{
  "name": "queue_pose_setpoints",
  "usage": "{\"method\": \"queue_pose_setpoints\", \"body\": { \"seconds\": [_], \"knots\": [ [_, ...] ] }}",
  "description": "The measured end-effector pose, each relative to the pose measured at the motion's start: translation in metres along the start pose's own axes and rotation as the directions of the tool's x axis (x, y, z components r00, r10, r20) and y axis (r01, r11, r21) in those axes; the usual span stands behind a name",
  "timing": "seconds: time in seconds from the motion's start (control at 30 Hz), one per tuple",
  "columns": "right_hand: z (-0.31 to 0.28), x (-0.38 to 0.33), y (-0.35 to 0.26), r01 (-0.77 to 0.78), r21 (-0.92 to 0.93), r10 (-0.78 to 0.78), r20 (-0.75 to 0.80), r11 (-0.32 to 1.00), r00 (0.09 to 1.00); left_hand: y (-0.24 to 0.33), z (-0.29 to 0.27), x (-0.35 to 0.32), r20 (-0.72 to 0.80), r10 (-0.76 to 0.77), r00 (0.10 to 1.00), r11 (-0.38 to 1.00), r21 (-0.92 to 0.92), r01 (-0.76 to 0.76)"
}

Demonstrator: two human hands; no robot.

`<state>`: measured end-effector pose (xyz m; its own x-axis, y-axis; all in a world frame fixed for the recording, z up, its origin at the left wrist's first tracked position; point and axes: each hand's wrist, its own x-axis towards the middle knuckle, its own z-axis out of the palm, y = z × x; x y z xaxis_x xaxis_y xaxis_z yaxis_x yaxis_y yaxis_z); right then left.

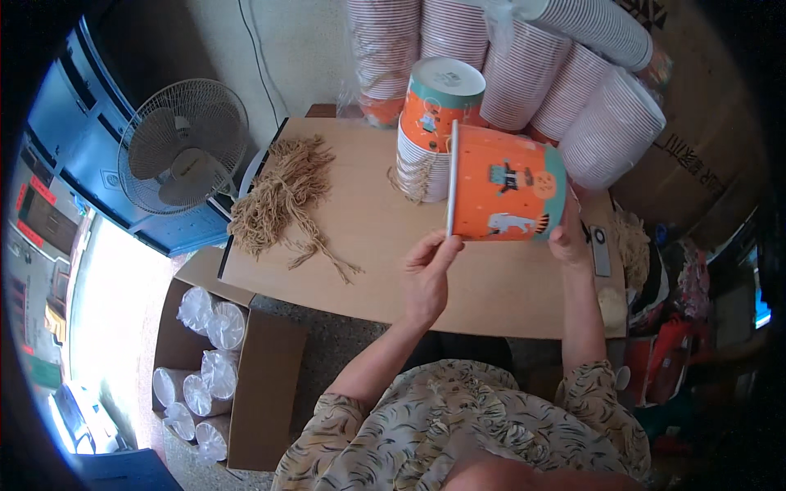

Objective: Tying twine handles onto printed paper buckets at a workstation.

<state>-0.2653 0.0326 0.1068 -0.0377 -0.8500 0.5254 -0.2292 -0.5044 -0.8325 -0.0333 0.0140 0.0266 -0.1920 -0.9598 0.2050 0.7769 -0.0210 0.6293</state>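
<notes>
Bucket [499, 182] | sideways | left grip [429, 273]: rim | right grip [571, 243]: base

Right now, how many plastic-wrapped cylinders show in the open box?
7 white, plastic-wrapped cylinders in the brown cardboard box: two far, three middle, two near; more may be hidden.
</notes>
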Motion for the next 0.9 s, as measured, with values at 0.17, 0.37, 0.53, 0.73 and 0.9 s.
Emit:
{"method": "queue_pose_setpoints", "body": {
  "seconds": [0.17, 0.37, 0.53, 0.73, 0.9],
  "knots": [
    [-0.009, 0.045, -0.030, -0.130, 0.055, 0.137, -0.171, 0.990, 0.976, 0.030, 0.025, 0.051, 0.173, -0.179, 0.969, 0.984, 0.040, 0.175],
    [-0.062, 0.146, -0.064, 0.065, -0.234, -0.071, -0.017, 0.970, 0.997, 0.111, 0.044, 0.178, 0.349, -0.031, 0.937, 0.866, -0.459, 0.200],
    [-0.066, 0.232, -0.072, 0.201, -0.382, -0.160, 0.136, 0.902, 0.978, 0.100, 0.032, 0.242, 0.286, -0.151, 0.946, 0.897, -0.362, 0.252],
    [-0.015, 0.268, -0.082, -0.213, -0.321, 0.313, 0.302, 0.923, 0.901, 0.056, -0.026, 0.282, 0.258, -0.298, 0.919, 0.815, -0.431, 0.386],
    [-0.005, 0.280, -0.053, -0.117, -0.283, 0.216, 0.350, 0.952, 0.912, 0.031, -0.051, 0.296, 0.156, -0.421, 0.894, 0.760, -0.478, 0.441]
  ]
}}
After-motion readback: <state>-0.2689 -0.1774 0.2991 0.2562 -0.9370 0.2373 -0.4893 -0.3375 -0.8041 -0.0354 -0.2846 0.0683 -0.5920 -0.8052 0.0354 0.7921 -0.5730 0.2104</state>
